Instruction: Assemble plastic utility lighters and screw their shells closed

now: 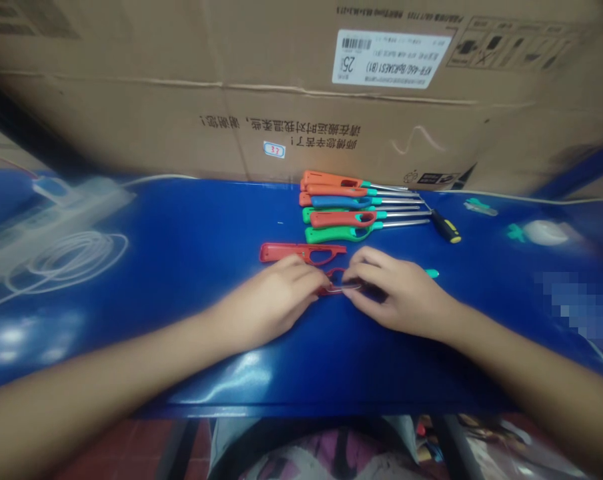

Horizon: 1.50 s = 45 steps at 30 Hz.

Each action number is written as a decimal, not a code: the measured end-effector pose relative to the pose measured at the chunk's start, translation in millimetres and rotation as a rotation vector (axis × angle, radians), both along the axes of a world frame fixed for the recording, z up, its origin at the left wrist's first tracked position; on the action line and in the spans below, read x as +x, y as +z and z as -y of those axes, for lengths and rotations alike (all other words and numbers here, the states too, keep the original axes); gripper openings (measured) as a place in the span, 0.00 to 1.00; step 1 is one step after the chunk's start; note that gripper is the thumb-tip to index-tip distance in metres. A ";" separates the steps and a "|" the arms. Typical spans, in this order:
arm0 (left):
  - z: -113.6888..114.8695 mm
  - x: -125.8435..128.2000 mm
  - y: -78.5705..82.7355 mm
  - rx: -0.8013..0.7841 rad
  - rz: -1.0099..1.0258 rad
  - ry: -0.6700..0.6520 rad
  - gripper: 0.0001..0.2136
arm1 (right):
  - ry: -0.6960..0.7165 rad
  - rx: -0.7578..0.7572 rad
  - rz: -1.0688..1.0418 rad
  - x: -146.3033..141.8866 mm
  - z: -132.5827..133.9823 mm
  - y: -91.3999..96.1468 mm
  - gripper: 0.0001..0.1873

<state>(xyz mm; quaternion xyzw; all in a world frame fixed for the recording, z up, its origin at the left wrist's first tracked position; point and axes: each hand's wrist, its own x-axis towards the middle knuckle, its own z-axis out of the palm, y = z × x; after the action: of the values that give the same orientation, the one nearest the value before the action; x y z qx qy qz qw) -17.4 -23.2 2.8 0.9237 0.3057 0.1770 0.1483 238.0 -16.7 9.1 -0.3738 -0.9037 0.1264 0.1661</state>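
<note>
My left hand [281,293] is closed, its fingertips on a red lighter casing [326,291] low over the blue table. Opposite it, my right hand [399,287] pinches near a thin wire [349,287] at the casing's right part; the exact grip is hidden by the fingers. A turquoise tip [433,273] shows beyond my right hand. Just behind my left hand lies a red half shell [301,253] with a trigger opening. Farther back, several long-nosed lighters [339,233] in orange, red, blue and green lie in a row, metal tubes to the right.
A black-and-yellow screwdriver [446,227] lies by the lighter tubes. Right of it are a small turquoise-and-clear piece [480,207] and a white rounded object [545,233]. A coiled white cable [79,257] and a power strip [81,207] lie left. A cardboard box [156,113] stands behind.
</note>
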 end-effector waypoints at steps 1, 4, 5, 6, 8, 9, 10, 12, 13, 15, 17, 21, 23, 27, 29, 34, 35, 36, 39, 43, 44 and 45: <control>-0.8 -0.2 -1.4 -0.031 0.016 0.006 0.09 | 0.002 0.010 -0.006 -0.3 0.1 -0.9 0.08; -2.4 -1.1 -5.1 -0.084 0.032 0.024 0.09 | -0.001 0.053 -0.016 -0.1 -1.2 -4.1 0.10; -2.7 -1.3 -6.0 -0.090 0.031 0.030 0.09 | 0.002 0.062 -0.020 0.3 -2.0 -5.1 0.11; -3.0 -1.4 -6.8 -0.092 0.030 0.034 0.09 | 0.007 0.067 -0.026 0.7 -2.8 -6.1 0.11; -3.2 -1.5 -7.7 -0.092 0.032 0.035 0.09 | 0.018 0.066 -0.040 1.2 -4.2 -7.7 0.11; -3.4 -1.5 -8.0 -0.093 0.034 0.035 0.09 | 0.022 0.064 -0.046 1.3 -4.8 -8.3 0.11; -3.6 -1.4 -8.3 -0.095 0.038 0.034 0.09 | 0.023 0.063 -0.051 1.4 -5.3 -8.9 0.11; -4.1 -1.2 -8.6 -0.102 0.049 0.033 0.09 | 0.029 0.063 -0.057 1.4 -6.2 -10.0 0.11; -4.3 -1.2 -8.6 -0.105 0.054 0.031 0.09 | 0.035 0.065 -0.057 1.5 -6.7 -10.6 0.11; -4.5 -1.2 -8.3 -0.113 0.058 0.031 0.08 | 0.046 0.070 -0.053 1.5 -7.7 -11.4 0.12; -4.4 -1.2 -7.6 -0.121 0.053 0.034 0.08 | 0.050 0.068 -0.041 1.5 -8.2 -11.4 0.12; -4.8 -0.4 -6.5 -0.096 0.070 0.049 0.09 | 0.042 0.044 -0.002 1.5 -6.7 -7.5 0.12; -5.7 0.0 -6.8 -0.069 0.089 0.029 0.09 | 0.032 0.025 -0.006 2.2 -5.4 -4.4 0.12; -7.7 -0.5 -8.8 -0.017 0.071 -0.033 0.12 | 0.016 0.016 -0.022 4.2 -4.0 0.3 0.09; -8.6 -1.2 -9.9 0.009 0.049 -0.040 0.12 | 0.041 0.027 0.027 4.9 -4.4 1.1 0.07; -9.7 -0.8 -10.2 0.070 0.007 -0.045 0.13 | 0.066 0.020 0.094 5.4 -7.1 1.2 0.05; -9.7 -0.6 -10.1 0.076 -0.002 -0.045 0.14 | 0.063 0.012 0.081 5.6 -7.5 1.6 0.04; -9.7 -0.3 -9.9 0.080 -0.010 -0.044 0.14 | 0.062 0.000 0.066 5.8 -7.8 2.3 0.04; -10.0 -0.6 -9.9 0.097 -0.027 -0.043 0.15 | 0.086 -0.047 0.030 7.1 -7.7 5.9 0.04; -11.4 -1.9 -9.6 0.128 -0.042 -0.051 0.16 | 0.178 -0.093 0.001 10.9 -8.5 11.2 0.04; -11.7 -2.1 -9.3 0.128 -0.044 -0.053 0.17 | 0.189 -0.103 -0.019 12.2 -9.5 12.1 0.04; -12.1 -2.2 -9.0 0.125 -0.045 -0.053 0.17 | 0.191 -0.113 -0.040 13.8 -10.9 12.5 0.04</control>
<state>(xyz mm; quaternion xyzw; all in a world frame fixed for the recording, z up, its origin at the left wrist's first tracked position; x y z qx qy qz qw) -19.6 -11.2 -6.2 0.9428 0.2726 0.1708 0.0878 251.8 -5.8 21.7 -0.2920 -0.9232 0.2001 0.1499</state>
